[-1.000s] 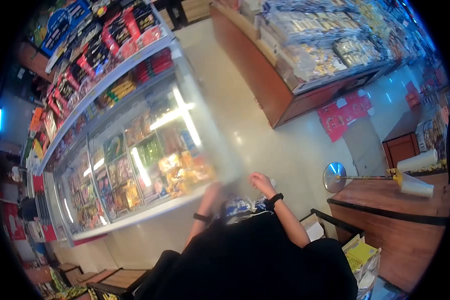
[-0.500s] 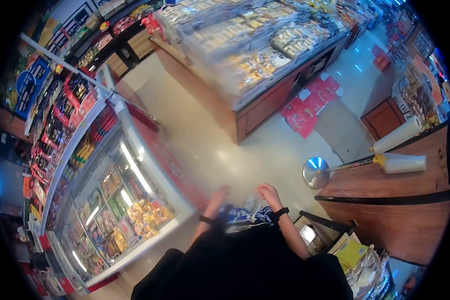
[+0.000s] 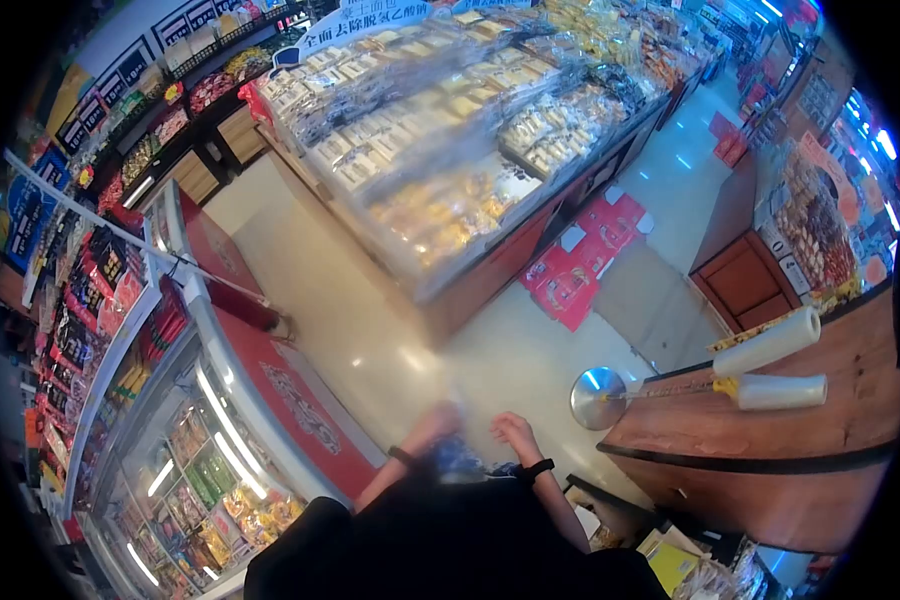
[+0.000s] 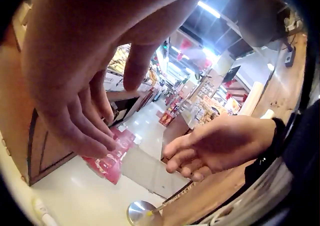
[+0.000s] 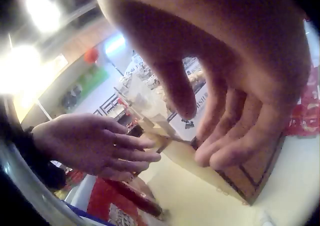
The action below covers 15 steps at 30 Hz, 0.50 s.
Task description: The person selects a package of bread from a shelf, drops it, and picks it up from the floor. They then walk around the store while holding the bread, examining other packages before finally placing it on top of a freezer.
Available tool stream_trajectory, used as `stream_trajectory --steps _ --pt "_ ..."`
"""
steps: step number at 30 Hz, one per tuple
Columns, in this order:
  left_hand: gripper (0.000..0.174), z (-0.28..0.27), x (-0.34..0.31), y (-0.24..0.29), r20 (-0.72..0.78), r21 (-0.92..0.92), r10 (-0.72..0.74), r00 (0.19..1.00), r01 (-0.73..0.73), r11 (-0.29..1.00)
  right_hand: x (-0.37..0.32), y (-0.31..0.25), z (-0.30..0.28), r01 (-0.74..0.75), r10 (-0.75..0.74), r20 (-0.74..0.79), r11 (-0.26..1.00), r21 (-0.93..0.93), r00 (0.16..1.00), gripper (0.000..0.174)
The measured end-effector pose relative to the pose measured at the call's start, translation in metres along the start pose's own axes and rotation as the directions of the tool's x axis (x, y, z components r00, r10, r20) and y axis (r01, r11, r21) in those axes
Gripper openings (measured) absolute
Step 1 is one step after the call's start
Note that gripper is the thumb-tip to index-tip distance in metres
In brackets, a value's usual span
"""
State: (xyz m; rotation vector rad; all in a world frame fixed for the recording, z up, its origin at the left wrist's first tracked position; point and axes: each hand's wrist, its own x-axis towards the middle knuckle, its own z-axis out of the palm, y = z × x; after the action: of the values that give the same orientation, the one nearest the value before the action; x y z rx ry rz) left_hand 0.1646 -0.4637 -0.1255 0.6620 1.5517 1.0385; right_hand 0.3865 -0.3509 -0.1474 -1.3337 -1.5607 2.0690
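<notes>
In front of my body, my left hand [image 3: 432, 428] hangs in the air, blurred in the head view, with nothing in it. A little to its right is my right hand [image 3: 515, 435], its fingers loosely bent and holding nothing. The left wrist view shows the left fingers [image 4: 82, 123] relaxed and slightly curved, with the right hand [image 4: 220, 143] across from them. Seen from the right wrist, the left hand [image 5: 95, 146] has its fingers loosely extended. The hands are apart. A freezer chest [image 3: 260, 390] with a red side panel stands near the left arm.
Ahead stands a large display counter [image 3: 450, 310] heaped with packaged goods. Red printed sheets [image 3: 580, 270] lie on the floor [image 3: 360, 350]. To the right are a wooden counter [image 3: 710, 430], plastic bag rolls [image 3: 782, 390] and a round metal base [image 3: 598, 398]. Stocked shelves [image 3: 80, 320] line the left.
The head view has turned right, so the freezer has shifted left and down, and the display counter now fills the upper middle. Both hands stay before the body, empty.
</notes>
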Motion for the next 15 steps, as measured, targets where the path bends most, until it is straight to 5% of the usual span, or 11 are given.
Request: stream_trajectory --steps 2,5,7,10,11,15 --pt "0.035 -0.009 0.027 0.030 -0.043 0.037 0.007 0.999 -0.005 0.999 0.016 -0.040 -0.008 0.000 0.000 0.007 1.000 0.027 1.000 0.018" --pt "0.034 -0.026 0.070 0.079 -0.120 -0.177 0.010 0.993 -0.031 0.984 0.062 -0.092 -0.015 0.059 -0.059 -0.013 0.998 0.030 0.998 0.017" --pt "0.033 -0.039 0.109 0.099 -0.149 -0.128 0.118 0.982 -0.138 0.982 0.101 -0.105 -0.018 0.059 -0.058 -0.042 0.998 0.014 0.997 0.017" --pt "0.035 -0.052 0.161 0.093 -0.265 0.083 0.262 0.928 -0.249 0.965 0.168 -0.116 -0.016 0.279 -0.280 0.032 0.925 -0.257 0.959 0.017" --pt "0.037 -0.054 0.166 0.105 -0.328 0.089 0.292 0.898 -0.278 0.956 0.171 -0.131 -0.009 0.137 -0.138 -0.019 0.990 -0.046 0.990 0.017" --pt "0.052 -0.072 0.185 0.134 -0.406 0.098 0.300 0.863 -0.286 0.953 0.207 -0.174 0.009 0.131 -0.122 0.082 0.983 -0.130 0.989 0.019"
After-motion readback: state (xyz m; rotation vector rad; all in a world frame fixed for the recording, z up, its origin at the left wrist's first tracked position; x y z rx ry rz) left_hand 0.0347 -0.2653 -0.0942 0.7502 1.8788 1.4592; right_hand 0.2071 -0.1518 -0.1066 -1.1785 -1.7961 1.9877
